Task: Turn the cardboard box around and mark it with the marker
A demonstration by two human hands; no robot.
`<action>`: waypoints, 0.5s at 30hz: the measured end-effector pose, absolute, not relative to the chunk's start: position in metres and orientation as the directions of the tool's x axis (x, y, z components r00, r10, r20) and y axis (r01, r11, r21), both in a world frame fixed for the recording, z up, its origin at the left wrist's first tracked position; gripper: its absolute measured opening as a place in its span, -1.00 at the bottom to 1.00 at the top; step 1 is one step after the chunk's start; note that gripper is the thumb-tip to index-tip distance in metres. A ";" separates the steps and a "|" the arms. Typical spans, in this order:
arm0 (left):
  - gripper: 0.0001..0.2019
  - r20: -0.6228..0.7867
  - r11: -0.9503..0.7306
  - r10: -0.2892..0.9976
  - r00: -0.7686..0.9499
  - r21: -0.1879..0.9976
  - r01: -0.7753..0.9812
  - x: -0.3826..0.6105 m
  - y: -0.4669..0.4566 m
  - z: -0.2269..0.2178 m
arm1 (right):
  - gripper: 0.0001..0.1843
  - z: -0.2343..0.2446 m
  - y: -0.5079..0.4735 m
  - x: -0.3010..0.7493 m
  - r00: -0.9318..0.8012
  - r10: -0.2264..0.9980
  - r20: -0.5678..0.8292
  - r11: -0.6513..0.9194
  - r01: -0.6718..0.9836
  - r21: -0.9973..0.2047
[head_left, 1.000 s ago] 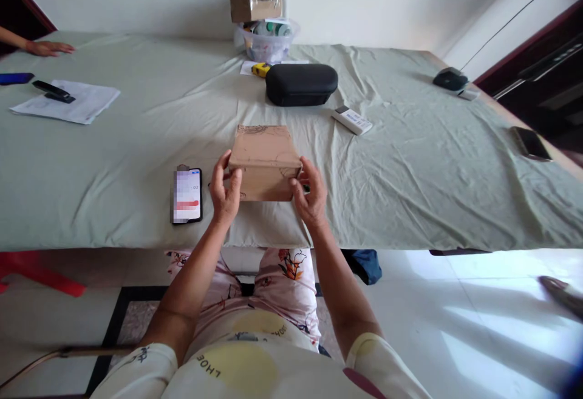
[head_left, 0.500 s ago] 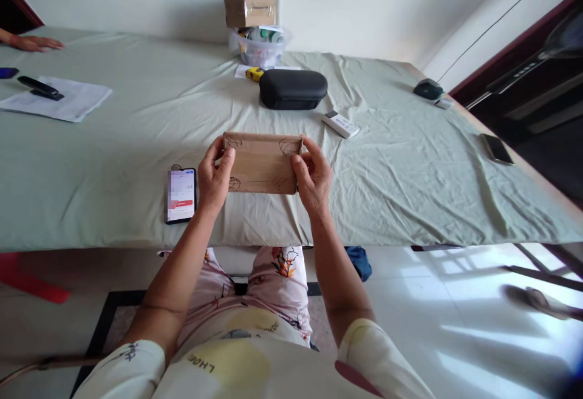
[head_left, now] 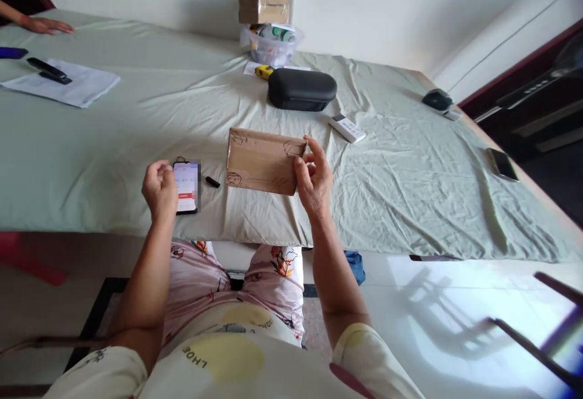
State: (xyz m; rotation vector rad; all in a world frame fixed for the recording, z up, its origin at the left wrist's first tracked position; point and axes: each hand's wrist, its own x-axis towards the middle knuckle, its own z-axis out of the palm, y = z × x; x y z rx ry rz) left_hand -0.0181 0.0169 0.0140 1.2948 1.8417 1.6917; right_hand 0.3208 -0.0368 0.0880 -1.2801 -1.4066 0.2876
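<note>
A small brown cardboard box [head_left: 262, 161] with pen scribbles on it is held tilted just above the green-sheeted table [head_left: 113, 132]. My right hand [head_left: 313, 181] grips its right end, thumb on the near face and fingers behind. My left hand [head_left: 159, 189] hovers apart from the box, fingers loosely curled with nothing visible in them, over the left edge of a phone [head_left: 186, 185] with a lit screen. A small dark marker cap or pen [head_left: 212, 181] lies between phone and box.
Behind lie a black zip case [head_left: 301, 88], a white remote [head_left: 347, 128], a yellow tape measure [head_left: 263, 71], a plastic tub [head_left: 271, 45] topped by a cardboard box [head_left: 264, 3]. Papers with a stapler [head_left: 64, 82] sit far left, near another person's hand [head_left: 43, 24]. A phone [head_left: 501, 164] lies right.
My left hand has let go of the box and moved left to the phone. My right hand alone now holds the box, tilted. A small dark pen is now uncovered.
</note>
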 end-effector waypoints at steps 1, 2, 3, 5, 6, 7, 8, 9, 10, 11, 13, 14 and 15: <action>-0.77 0.316 -0.011 0.766 -0.560 0.877 0.480 -0.031 0.014 0.011 | -0.50 0.085 -0.039 0.319 0.241 0.792 0.561 0.384 0.519 -0.764; -0.81 0.286 0.099 0.775 -0.564 0.826 0.555 -0.041 0.011 0.009 | -0.51 0.080 -0.041 0.318 0.233 0.786 0.572 0.392 0.527 -0.754; -0.80 0.242 0.199 0.801 -0.547 0.755 0.625 -0.046 0.005 0.010 | -0.52 0.073 -0.043 0.316 0.228 0.780 0.583 0.396 0.541 -0.742; -0.69 0.133 0.332 0.864 -0.485 0.573 0.749 -0.047 -0.006 0.017 | -0.53 0.055 -0.045 0.313 0.223 0.775 0.591 0.381 0.581 -0.719; -0.60 0.090 0.366 0.883 -0.460 0.481 0.797 -0.042 -0.012 0.022 | -0.53 0.045 -0.045 0.311 0.226 0.781 0.583 0.360 0.601 -0.714; -0.53 0.055 0.390 0.893 -0.448 0.405 0.827 -0.036 -0.017 0.027 | -0.53 0.034 -0.044 0.310 0.228 0.793 0.565 0.332 0.617 -0.714; -0.47 0.028 0.401 0.898 -0.439 0.354 0.845 -0.029 -0.021 0.031 | -0.54 0.024 -0.043 0.308 0.230 0.807 0.544 0.305 0.627 -0.717; -0.40 0.008 0.405 0.903 -0.430 0.321 0.856 -0.022 -0.024 0.036 | -0.54 0.014 -0.041 0.307 0.230 0.821 0.522 0.281 0.634 -0.721; -0.35 -0.005 0.404 0.906 -0.423 0.301 0.864 -0.015 -0.027 0.039 | -0.54 0.006 -0.039 0.305 0.231 0.829 0.509 0.265 0.639 -0.722; -0.30 -0.013 0.403 0.909 -0.417 0.286 0.870 -0.010 -0.030 0.042 | -0.54 0.000 -0.037 0.305 0.232 0.833 0.503 0.257 0.642 -0.722; -0.23 -0.020 0.401 0.912 -0.410 0.264 0.877 -0.001 -0.033 0.044 | -0.50 -0.008 -0.035 0.304 0.234 0.837 0.495 0.246 0.646 -0.722; -0.22 -0.023 0.403 0.911 -0.411 0.254 0.879 0.002 -0.034 0.044 | -0.47 -0.010 -0.035 0.304 0.237 0.838 0.491 0.242 0.646 -0.724; -0.21 -0.026 0.405 0.911 -0.412 0.248 0.880 0.004 -0.035 0.044 | -0.44 -0.011 -0.035 0.304 0.244 0.840 0.485 0.234 0.642 -0.730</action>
